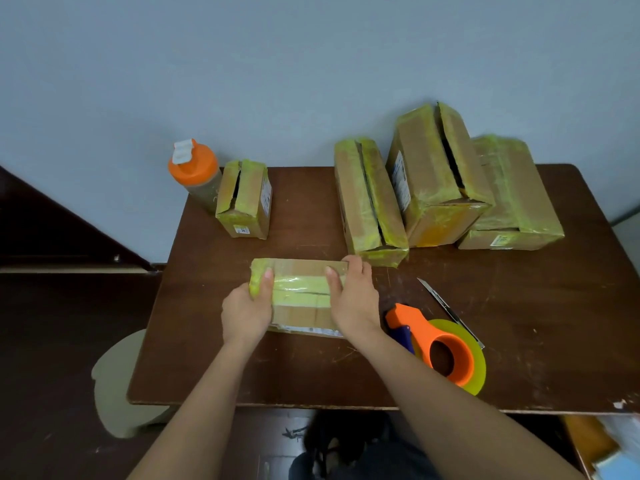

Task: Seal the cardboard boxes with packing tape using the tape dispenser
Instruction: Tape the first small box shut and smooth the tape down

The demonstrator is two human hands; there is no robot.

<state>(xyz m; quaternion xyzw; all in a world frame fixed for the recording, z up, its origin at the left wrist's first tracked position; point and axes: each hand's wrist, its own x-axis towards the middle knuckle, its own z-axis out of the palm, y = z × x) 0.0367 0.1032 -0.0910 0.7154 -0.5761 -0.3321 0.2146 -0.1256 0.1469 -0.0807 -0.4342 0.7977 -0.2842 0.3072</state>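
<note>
A small cardboard box (299, 292) with yellow-green tape over its top seam lies on the brown table (519, 323) in front of me. My left hand (246, 313) grips its left end, thumb on top. My right hand (354, 299) grips its right end, fingers wrapped over the far corner. The orange tape dispenser (436, 344) with a yellow tape roll lies on the table just right of my right hand, untouched.
Further taped boxes stand behind: a small one (246, 199) at the left, a long one (370, 202), a tall one (436, 178) and a flat one (512, 199) at the right. An orange-capped bottle (195, 174) stands far left. A utility knife (446, 306) lies beside the dispenser.
</note>
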